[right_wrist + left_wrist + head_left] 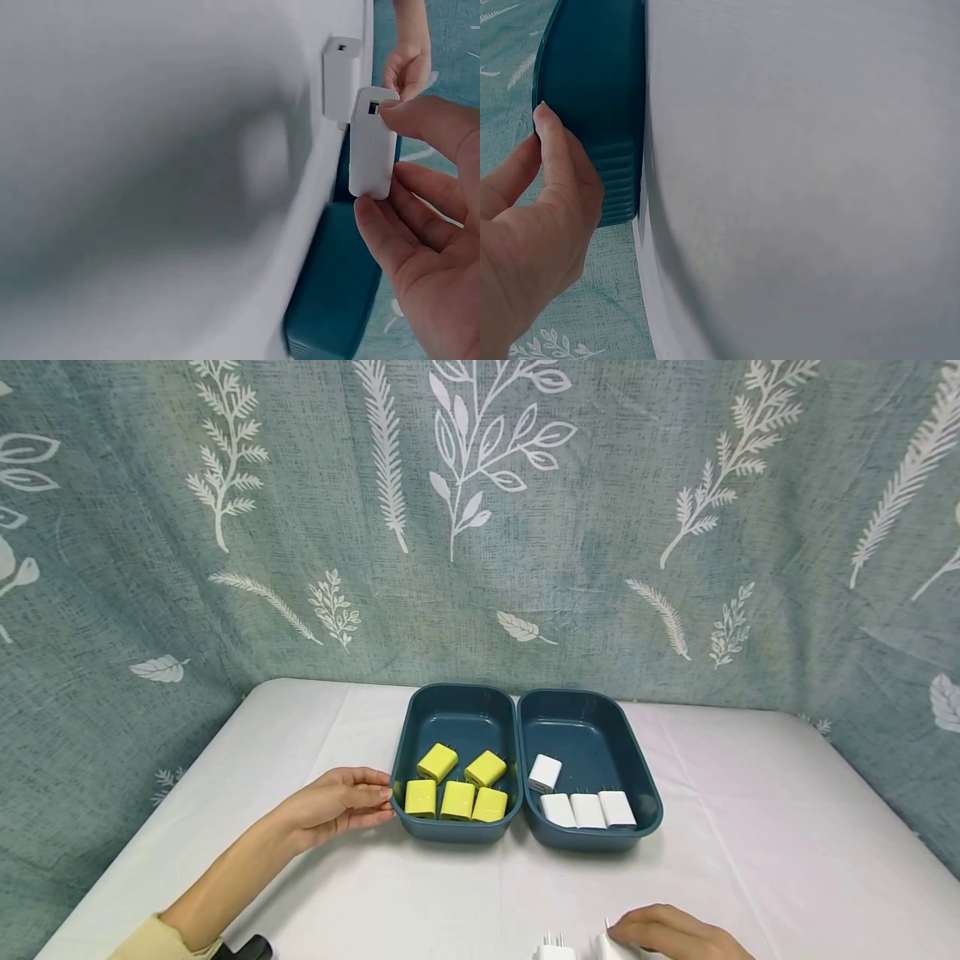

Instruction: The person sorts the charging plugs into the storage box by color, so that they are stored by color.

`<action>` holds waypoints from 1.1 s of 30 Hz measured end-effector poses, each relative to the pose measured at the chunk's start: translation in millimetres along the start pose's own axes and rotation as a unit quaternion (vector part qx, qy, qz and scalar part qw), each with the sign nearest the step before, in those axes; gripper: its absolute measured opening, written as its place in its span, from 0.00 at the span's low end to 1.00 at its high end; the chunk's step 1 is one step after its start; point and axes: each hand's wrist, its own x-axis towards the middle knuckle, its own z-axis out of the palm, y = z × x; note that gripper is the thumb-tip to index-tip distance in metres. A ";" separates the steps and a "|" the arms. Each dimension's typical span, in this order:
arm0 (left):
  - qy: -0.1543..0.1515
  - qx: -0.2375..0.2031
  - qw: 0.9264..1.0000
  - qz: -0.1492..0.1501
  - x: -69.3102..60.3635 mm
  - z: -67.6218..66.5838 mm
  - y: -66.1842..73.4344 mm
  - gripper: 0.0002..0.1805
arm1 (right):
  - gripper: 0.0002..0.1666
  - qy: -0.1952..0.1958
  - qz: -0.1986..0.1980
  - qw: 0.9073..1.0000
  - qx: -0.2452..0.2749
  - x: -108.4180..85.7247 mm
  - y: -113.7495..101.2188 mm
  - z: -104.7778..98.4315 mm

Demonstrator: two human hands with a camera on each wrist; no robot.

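My left hand grips the left wall of a dark blue tray, fingertips at its rim in the left wrist view. Several yellow charger plugs lie inside that tray. At the front of the table, my right hand pinches a white charger plug between thumb and fingers; its prongs point away in the head view. Just left of it sits another white charger plug, cut off by the lower frame edge.
A second blue tray stands against the first one's right side, holding several white charger plugs. White cloth covers the table, and a patterned green curtain hangs behind. A black object shows by the left sleeve.
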 end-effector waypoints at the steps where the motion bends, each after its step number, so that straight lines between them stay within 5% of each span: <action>1: 0.000 0.000 1.000 0.000 0.0 -0.1 -0.1 0.19 | 0.20 -0.018 0.009 1.000 0.003 0.4 0.8 -3.6; 5: -0.001 0.001 1.000 0.001 -0.1 -0.5 -0.5 0.19 | 0.25 -0.033 -0.012 0.999 0.007 3.9 5.4 -15.8; 13: 0.003 0.002 1.000 0.000 -0.5 -0.7 -0.7 0.21 | 0.37 0.002 -0.083 0.996 0.021 16.4 6.9 -35.0; 18: 0.003 0.002 1.000 0.000 -0.7 -0.6 -1.0 0.20 | 0.36 0.011 -0.092 0.995 0.023 27.6 4.8 -45.1; 25: 0.001 0.004 1.000 0.001 -0.7 -0.6 -0.6 0.19 | 0.32 0.020 -0.041 0.998 0.033 39.8 4.4 -54.3; 33: 0.004 0.003 1.000 0.000 -0.2 -0.8 -0.8 0.19 | 0.36 0.048 -0.065 0.996 0.043 56.3 15.1 -60.2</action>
